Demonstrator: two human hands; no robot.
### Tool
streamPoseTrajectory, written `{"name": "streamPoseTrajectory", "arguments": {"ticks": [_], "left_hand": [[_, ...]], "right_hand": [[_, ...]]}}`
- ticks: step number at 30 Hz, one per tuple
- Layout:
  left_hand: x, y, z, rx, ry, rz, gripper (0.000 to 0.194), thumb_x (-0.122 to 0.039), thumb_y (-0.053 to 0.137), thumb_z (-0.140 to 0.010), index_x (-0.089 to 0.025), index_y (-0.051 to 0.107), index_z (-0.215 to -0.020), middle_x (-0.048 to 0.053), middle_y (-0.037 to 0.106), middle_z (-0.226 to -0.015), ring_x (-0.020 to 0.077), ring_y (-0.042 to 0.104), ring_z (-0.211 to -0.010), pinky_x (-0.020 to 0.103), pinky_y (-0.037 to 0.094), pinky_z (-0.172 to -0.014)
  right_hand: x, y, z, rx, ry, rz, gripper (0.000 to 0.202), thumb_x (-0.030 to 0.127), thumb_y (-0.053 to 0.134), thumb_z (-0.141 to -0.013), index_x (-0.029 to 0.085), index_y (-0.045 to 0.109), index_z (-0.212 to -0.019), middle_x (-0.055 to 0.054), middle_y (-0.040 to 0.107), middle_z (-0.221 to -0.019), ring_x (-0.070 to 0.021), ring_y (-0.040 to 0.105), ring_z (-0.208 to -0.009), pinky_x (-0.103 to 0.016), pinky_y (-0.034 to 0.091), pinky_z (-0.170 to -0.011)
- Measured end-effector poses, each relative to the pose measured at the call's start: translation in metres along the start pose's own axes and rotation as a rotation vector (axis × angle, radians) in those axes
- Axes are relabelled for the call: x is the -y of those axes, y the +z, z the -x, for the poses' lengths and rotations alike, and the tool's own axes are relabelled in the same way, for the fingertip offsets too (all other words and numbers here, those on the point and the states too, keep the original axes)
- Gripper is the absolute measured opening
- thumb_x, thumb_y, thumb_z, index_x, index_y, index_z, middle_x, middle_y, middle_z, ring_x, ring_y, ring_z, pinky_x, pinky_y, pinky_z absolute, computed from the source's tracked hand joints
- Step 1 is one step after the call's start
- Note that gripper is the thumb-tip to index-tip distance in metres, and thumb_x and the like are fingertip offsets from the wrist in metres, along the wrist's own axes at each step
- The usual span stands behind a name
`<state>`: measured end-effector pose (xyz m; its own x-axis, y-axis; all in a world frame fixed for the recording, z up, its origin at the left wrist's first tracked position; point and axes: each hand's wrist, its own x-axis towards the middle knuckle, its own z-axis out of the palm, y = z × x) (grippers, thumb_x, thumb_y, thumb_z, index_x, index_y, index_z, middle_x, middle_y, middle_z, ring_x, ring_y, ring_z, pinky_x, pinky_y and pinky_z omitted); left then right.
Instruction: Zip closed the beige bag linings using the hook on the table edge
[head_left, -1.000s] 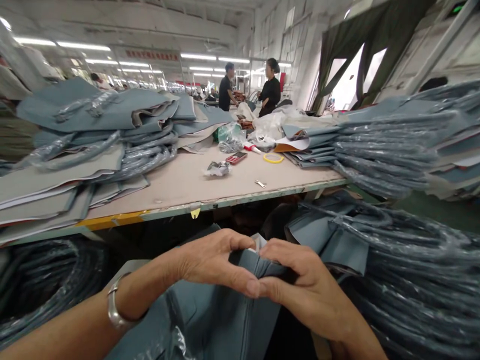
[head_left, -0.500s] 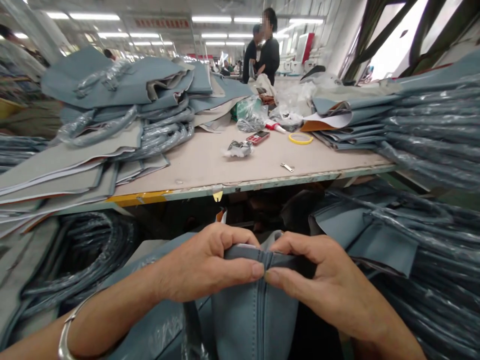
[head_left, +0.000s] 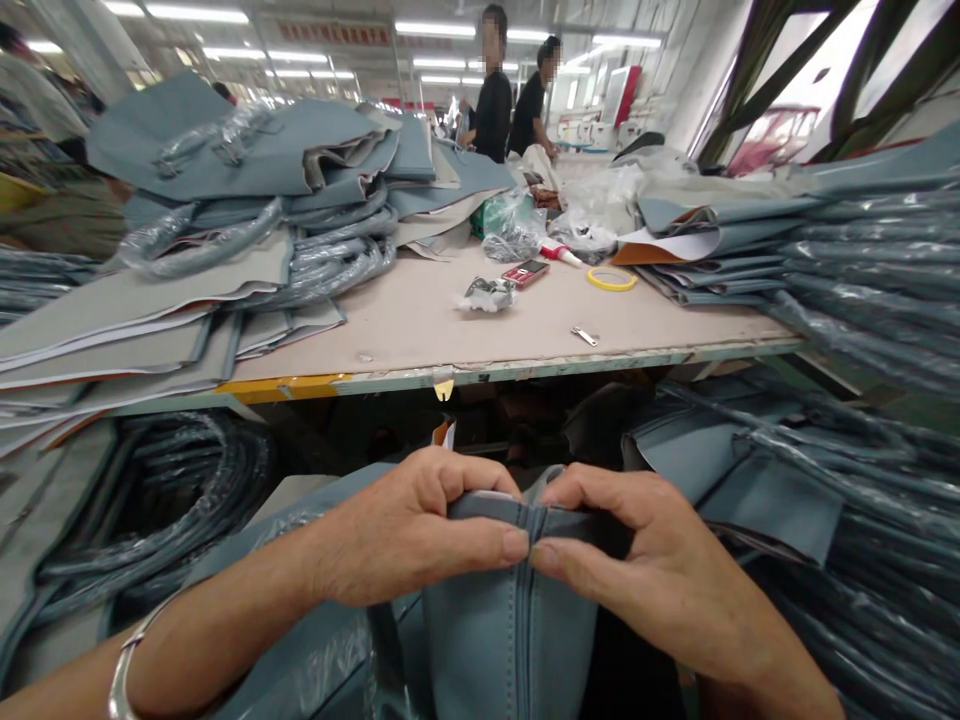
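Note:
A blue-grey stitched piece (head_left: 480, 630) with a raised seam down its middle hangs upright at the bottom centre. My left hand (head_left: 420, 530) pinches its top edge just left of the seam, thumb on the near face and fingers behind. On the right side of the seam, my right hand (head_left: 630, 550) grips the same edge in the same way. Both thumb tips almost meet at the seam. More blue-grey material under clear plastic (head_left: 322, 650) lies below my left forearm.
The table (head_left: 405, 320) ahead bears a red phone (head_left: 525, 273), a yellow tape roll (head_left: 611, 279), a small metal piece (head_left: 584, 336) and plastic bags (head_left: 592, 205). Blue-grey stacks (head_left: 225, 150) stand left and right (head_left: 885, 250). Two people (head_left: 491, 110) stand beyond.
The view has shifted slightly, so the table items appear a little further right. Both hands keep their hold at the seam. The two people in the background have changed position.

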<state>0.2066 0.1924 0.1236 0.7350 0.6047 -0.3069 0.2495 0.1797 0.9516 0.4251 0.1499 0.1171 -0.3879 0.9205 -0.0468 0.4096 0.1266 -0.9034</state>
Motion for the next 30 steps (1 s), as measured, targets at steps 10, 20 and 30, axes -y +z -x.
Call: {"name": "streamPoseTrajectory", "arguments": {"ticks": [10,20,30], "left_hand": [[-0.003,-0.008,0.005,-0.026,0.011,-0.225,0.029,-0.041,0.07,-0.085,-0.014,0.061,-0.079,-0.006,0.045,-0.064,0.0072,0.037,-0.06,0.02,0.028,-0.054],[-0.005,0.01,0.018,-0.014,0.019,-0.143,0.027,-0.04,0.064,-0.088,-0.014,0.06,-0.082,-0.006,0.039,-0.065,0.007,0.032,-0.058,0.019,0.025,-0.051],[-0.055,0.002,0.067,-0.537,0.218,-0.783,0.036,-0.038,0.058,-0.092,-0.015,0.055,-0.064,-0.005,0.043,-0.055,0.0073,0.039,-0.055,0.021,0.025,-0.052]], "right_hand": [[-0.014,-0.012,-0.013,0.16,-0.045,-0.147,0.029,0.026,0.08,-0.078,0.019,0.074,-0.106,0.001,0.07,-0.095,-0.0156,0.063,-0.088,-0.022,0.047,-0.078],[-0.015,-0.007,-0.018,0.283,-0.222,-0.262,0.032,0.042,0.081,-0.081,0.013,0.069,-0.088,-0.005,0.069,-0.102,-0.0182,0.063,-0.097,-0.026,0.046,-0.088],[0.022,0.025,0.025,-0.392,-0.568,0.41,0.008,0.022,0.07,-0.086,0.022,0.061,-0.086,0.002,0.066,-0.075,-0.0118,0.064,-0.063,-0.02,0.05,-0.062]]}}
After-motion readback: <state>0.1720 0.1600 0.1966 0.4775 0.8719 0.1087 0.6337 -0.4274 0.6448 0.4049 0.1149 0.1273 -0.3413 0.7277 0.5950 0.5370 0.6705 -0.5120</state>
